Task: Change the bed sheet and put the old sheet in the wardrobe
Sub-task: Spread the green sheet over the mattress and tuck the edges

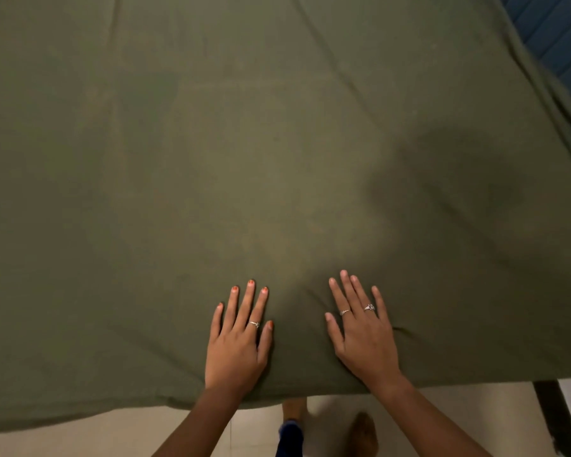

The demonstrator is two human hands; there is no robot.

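Observation:
An olive-green bed sheet [244, 159] covers nearly the whole bed and fills most of the view, with faint creases and a shadow at the right. My left hand [238, 338] lies flat on it, palm down and fingers spread, close to the near edge. My right hand [363, 331] rests the same way a short distance to the right, beside a small wrinkle. Neither hand holds anything. The sheet's near edge hangs over the bed just below my wrists.
A strip of blue quilted mattress [561, 37] shows uncovered at the top right corner. A dark bed-frame leg [557, 420] stands at the lower right. Pale tiled floor [80, 437] and my feet [363, 430] are below the bed edge.

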